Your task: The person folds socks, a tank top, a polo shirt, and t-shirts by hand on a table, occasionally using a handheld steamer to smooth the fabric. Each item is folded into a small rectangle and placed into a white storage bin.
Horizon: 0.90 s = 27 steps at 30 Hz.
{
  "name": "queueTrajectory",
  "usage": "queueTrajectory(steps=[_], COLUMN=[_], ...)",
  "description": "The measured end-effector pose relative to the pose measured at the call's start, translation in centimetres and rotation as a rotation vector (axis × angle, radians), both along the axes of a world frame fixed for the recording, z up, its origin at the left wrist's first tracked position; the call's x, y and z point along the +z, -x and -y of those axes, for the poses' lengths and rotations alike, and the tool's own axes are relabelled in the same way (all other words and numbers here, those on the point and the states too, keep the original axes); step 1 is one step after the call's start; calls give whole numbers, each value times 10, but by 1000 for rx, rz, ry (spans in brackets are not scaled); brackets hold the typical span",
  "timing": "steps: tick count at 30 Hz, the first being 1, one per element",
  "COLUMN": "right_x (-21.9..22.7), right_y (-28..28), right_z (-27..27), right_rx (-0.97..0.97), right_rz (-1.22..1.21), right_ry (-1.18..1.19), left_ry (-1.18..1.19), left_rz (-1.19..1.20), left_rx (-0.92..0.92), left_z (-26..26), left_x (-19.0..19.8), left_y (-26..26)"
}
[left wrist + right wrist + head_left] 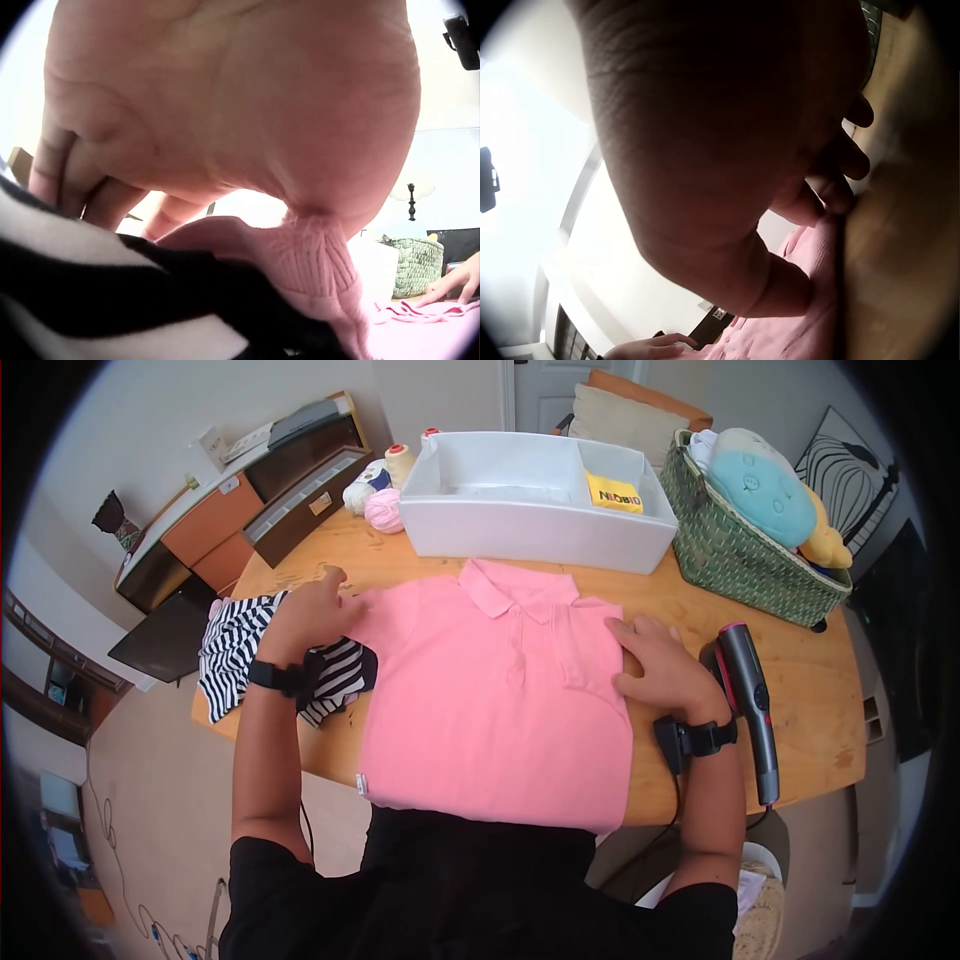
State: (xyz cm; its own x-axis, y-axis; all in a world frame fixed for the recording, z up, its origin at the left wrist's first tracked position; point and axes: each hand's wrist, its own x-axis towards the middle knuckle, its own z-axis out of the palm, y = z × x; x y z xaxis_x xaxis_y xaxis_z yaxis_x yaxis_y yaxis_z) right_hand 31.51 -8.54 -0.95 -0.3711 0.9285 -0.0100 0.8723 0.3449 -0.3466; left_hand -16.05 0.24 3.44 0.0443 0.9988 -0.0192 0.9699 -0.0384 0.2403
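Observation:
A pink polo shirt [495, 700] lies face up on the wooden table [820, 690], collar away from me. My left hand [312, 610] is at the shirt's left shoulder. It pinches the ribbed sleeve cuff [315, 259], which shows under the palm in the left wrist view. My right hand [658, 660] rests on the shirt's right edge with its fingers spread and fairly straight. In the right wrist view the thumb [780, 289] touches the pink cloth [795, 337].
A black-and-white striped garment [235, 650] lies under my left wrist at the table's left edge. Behind the shirt stands a white bin [535, 525], with yarn [383, 510] to its left. A woven basket [735, 565] of plush toys sits back right. A black handheld appliance [752, 700] lies right of my right hand.

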Motion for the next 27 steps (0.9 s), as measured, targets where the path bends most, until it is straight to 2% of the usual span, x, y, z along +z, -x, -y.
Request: queueTrajectory(steps=[7, 9, 13, 15, 16, 19, 21, 24, 26, 27], right_x=[0, 0, 8, 8, 8, 9, 5, 11, 13, 13], right_y=[-1, -2, 2, 2, 2, 1, -1, 5, 9, 11], right_z=[1, 2, 1, 2, 2, 2, 3, 5, 6, 8], right_rx=[-5, -10, -26, -27, -30, -7, -4, -15, -35, -33], right_rz=[-45, -48, -17, -24, -33, -59, -56, -36, -17, 20], right_ry=[29, 32, 91, 89, 86, 81, 39, 16, 30, 3], left_ry=[-33, -187, -264, -202, -75, 21, -21, 62, -27, -26], left_rz=[102, 311, 293, 372, 434, 510, 453, 367, 106, 107], left_rx=[-181, -283, -388, -437, -370, -369, -399, -502, -702, -701], left_z=[1, 2, 8, 8, 13, 20, 16, 19, 27, 31], left_x=[-4, -14, -15, -19, -14, -17, -28, -28, -28, -31], left_y=[-7, -11, -41, -60, -72, -94, -90, -77, -68, -65])
